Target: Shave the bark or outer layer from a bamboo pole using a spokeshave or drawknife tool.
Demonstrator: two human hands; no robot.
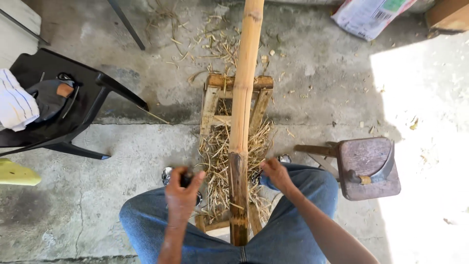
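A long bamboo pole [243,93] runs from between my knees away across a small wooden frame stand [214,100] full of straw-like shavings [217,156]. The near end of the pole is dark and stripped. My left hand [181,193] is closed around a small dark tool handle [186,180], just left of the pole. My right hand [276,173] is blurred beside the pole's right side, fingers partly curled, near a dark thing at the pole. Whether it grips that thing I cannot tell.
A black plastic chair [63,127] at the left holds a folded white cloth [14,105] and tools. A small wooden stool [366,168] at the right carries a curved-blade knife [378,173]. A printed sack [369,14] lies at the top right. Shavings litter the concrete floor [146,146].
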